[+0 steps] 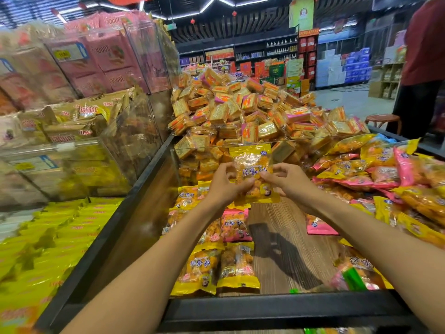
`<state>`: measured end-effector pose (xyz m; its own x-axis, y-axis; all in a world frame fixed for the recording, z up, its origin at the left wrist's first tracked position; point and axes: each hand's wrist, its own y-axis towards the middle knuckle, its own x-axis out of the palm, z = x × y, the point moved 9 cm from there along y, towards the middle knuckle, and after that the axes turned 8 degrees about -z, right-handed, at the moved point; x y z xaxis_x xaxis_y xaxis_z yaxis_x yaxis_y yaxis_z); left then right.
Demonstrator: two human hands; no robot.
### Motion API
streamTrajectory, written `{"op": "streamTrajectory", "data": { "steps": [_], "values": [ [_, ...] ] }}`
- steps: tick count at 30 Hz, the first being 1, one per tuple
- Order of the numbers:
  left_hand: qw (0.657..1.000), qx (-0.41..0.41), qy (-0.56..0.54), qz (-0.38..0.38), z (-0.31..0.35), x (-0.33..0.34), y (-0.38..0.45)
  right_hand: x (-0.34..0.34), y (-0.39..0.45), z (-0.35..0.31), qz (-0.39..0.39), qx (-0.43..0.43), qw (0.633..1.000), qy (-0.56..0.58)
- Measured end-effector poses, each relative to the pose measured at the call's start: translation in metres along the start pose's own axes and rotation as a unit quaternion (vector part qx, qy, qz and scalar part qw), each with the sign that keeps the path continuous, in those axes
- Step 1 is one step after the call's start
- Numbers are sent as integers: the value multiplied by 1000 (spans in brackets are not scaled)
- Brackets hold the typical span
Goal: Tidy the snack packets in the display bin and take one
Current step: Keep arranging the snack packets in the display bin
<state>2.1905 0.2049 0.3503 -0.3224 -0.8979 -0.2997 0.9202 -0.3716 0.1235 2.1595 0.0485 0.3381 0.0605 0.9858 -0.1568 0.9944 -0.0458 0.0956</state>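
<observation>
Snack packets (218, 266) lined up at seven o'clock on bin floor (289, 237), apparently sorted. Left hand (222, 183) and right hand (286, 180), fingers pinching yellow packet (252, 165) by both sides, raised above centre, probably for inspection or taking. Unsorted heap (397, 179) at three o'clock.

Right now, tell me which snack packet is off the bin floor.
The yellow packet pinched between the left hand and right hand, held up above the wooden bin floor. All other packets lie flat or piled.
</observation>
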Motion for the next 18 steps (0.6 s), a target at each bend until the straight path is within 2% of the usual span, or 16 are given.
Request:
{"op": "streamTrajectory", "data": {
  "steps": [4,11,14,18],
  "values": [
    [997,-69,6,23,-26,-16,-4,-7,0,-2,9,-2,998,-57],
    [975,-166,148,-7,-91,-7,-12,-33,-2,-16,7,-1,995,-103],
    [952,-159,258,-33,-97,6,-12,-44,-6,-24,-17,-17,989,-146],
    [913,-171,371,-21,-111,11,-7,-82,-21,-20,11,-26,979,-204]
  ]
}}
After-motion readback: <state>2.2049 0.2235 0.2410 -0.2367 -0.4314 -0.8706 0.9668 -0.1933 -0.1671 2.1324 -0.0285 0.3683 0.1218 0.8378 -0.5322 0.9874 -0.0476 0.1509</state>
